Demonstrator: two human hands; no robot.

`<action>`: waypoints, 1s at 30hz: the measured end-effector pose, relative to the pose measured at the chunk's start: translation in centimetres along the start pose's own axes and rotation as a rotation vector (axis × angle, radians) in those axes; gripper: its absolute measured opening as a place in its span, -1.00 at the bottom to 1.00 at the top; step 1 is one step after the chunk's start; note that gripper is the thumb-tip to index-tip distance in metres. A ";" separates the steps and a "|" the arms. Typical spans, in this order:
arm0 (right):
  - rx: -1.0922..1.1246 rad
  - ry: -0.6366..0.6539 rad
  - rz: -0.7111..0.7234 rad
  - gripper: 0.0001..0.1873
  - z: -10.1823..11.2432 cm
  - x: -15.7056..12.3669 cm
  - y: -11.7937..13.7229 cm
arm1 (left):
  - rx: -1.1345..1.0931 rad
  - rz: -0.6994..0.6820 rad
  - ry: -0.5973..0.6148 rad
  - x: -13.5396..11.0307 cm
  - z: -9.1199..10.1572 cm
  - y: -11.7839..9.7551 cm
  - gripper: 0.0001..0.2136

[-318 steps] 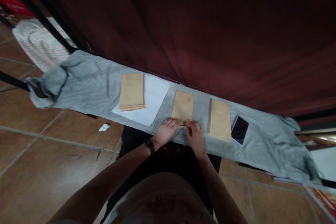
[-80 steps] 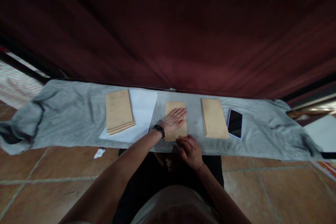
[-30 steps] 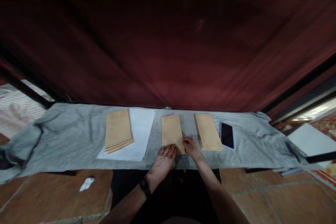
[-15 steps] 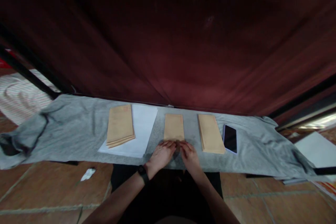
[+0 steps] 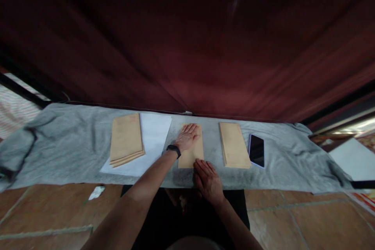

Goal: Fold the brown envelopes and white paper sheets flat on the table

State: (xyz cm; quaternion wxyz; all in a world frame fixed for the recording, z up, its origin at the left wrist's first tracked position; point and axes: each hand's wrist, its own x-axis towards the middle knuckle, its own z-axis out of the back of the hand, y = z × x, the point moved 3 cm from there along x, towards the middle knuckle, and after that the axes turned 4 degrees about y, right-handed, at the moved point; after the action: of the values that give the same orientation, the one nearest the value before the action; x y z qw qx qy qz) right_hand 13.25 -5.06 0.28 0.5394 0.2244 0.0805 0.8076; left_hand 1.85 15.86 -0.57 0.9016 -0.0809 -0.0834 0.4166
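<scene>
A brown paper envelope (image 5: pixel 191 158) lies flat on the grey cloth in front of me. Across its upper part rests my left hand (image 5: pixel 186 137), palm down with fingers stretched out, and a dark band is on that wrist. At the envelope's lower right corner, my right hand (image 5: pixel 208 179) lies with its fingers extended, the tips touching the paper. To the right is a stack of brown envelopes (image 5: pixel 235 144). Farther left, another few envelopes (image 5: pixel 126 136) lie slightly fanned, partly over a white sheet of paper (image 5: pixel 155 131).
A phone (image 5: pixel 256 150) lies beside the right stack. The grey cloth (image 5: pixel 79 144) covers the narrow surface, with a dark red curtain-like sheet (image 5: pixel 187 54) behind it. Below, a crumpled white scrap (image 5: pixel 96 192) lies on the tiled floor (image 5: pixel 52 211).
My left hand has moved from the envelope's lower edge up onto its upper part and flattened. My right hand has opened out at the lower corner. The view has shifted slightly.
</scene>
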 end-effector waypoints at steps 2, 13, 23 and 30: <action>0.006 -0.007 -0.004 -0.45 0.1 0.0 0.0 | 0.004 -0.016 0.013 0.4 -0.2 -0.2 -0.46; 0.023 0.038 -0.031 -0.48 0.2 0.1 0.2 | 0.014 -0.082 0.047 -1.5 -0.9 -1.8 -0.48; 0.017 -0.021 -0.002 -0.50 0.0 -0.1 0.0 | 0.019 -0.142 0.062 -5.3 -0.8 -3.6 -0.50; 0.017 -0.034 -0.002 -0.49 -0.5 -0.3 -0.1 | -0.048 -0.173 0.074 -8.3 -0.4 -4.5 -0.51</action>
State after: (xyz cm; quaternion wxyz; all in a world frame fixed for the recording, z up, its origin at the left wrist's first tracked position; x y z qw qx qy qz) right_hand 13.20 -5.19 -0.31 0.5397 0.2425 0.0786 0.8024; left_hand -0.05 6.64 -0.69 0.9346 -0.1101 -0.0666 0.3316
